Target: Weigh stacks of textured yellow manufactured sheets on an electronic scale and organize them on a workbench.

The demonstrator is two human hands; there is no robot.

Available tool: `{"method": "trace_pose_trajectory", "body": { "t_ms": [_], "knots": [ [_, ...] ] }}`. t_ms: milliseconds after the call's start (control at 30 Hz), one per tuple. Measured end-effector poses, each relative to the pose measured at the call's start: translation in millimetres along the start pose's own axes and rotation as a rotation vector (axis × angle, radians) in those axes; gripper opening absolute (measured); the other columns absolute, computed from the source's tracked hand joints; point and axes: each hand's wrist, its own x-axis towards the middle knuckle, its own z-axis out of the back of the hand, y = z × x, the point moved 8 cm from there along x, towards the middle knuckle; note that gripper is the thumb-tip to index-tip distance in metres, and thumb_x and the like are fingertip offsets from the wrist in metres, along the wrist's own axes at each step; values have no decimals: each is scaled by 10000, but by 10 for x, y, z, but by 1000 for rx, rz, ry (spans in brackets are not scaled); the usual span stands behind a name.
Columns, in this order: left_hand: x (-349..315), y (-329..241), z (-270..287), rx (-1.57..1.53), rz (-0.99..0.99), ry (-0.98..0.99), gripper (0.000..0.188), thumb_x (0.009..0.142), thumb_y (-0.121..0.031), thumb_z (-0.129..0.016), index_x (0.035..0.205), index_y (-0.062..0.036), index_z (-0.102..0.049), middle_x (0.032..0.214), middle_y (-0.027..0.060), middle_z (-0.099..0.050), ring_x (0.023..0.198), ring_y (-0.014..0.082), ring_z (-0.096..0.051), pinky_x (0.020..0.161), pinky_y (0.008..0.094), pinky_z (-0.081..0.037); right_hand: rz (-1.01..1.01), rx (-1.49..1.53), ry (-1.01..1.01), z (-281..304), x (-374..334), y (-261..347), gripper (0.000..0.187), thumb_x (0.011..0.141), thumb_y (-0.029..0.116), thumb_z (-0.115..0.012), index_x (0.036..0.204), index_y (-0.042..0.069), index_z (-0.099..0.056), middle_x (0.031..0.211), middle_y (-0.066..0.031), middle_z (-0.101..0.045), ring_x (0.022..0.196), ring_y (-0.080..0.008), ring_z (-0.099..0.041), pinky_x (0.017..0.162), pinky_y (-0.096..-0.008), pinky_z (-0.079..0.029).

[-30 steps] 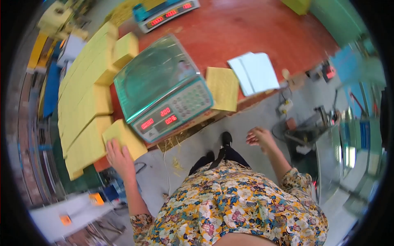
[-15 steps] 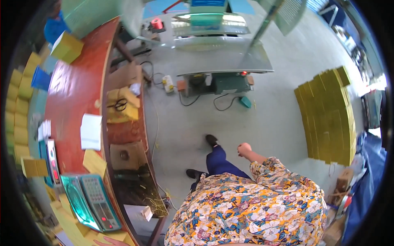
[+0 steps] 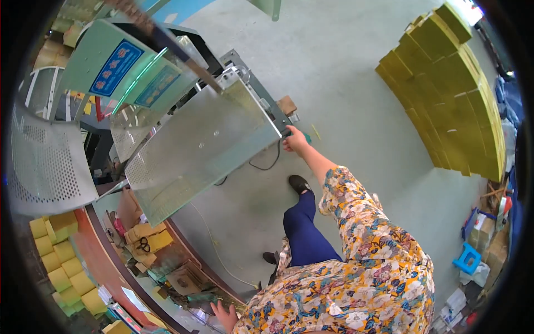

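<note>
My right hand reaches forward to the near right corner of a metal machine table. Its fingers are apart and partly bent beside a small dark part under the table's edge; whether they touch it I cannot tell. Low in the picture, my left hand hangs with spread fingers next to the shelf of a red-brown bench. Nothing is in the left hand. Above the table's far side stands the machine's pale green housing with a blue label.
On the bench shelf lie yellow paper pieces with black-handled scissors. Stacked yellow blocks rise at the right, and more yellow blocks stand at the left. A blue stool is at the lower right. A pale cable crosses the floor.
I have come closer to the machine table, and the view has turned. My right hand has gone from beside my body to the table corner. My left hand has left the bench top beside the scale.
</note>
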Motion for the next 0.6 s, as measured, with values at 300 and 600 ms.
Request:
{"method": "trace_pose_trajectory", "body": {
  "t_ms": [300, 600],
  "knots": [
    [-348, -130, -54, 51, 223, 351, 686, 901, -499, -559, 1435, -90, -422, 1519, 280, -265, 1332, 502, -352, 1031, 547, -398, 16, -17, 67, -44, 1089, 604, 735, 816, -63, -543, 1468, 235, -382, 850, -112, -677, 555, -186, -630, 478, -321, -517],
    [-329, -258, 106, 18, 139, 346, 626, 806, -323, -650, 1331, -18, -497, 1457, 318, -341, 1319, 486, -382, 1078, 517, -356, -41, 45, 149, -86, 1653, 671, 612, 849, -33, -472, 1384, 264, -443, 709, -87, -614, 505, -176, -590, 419, -335, -479]
  ]
}}
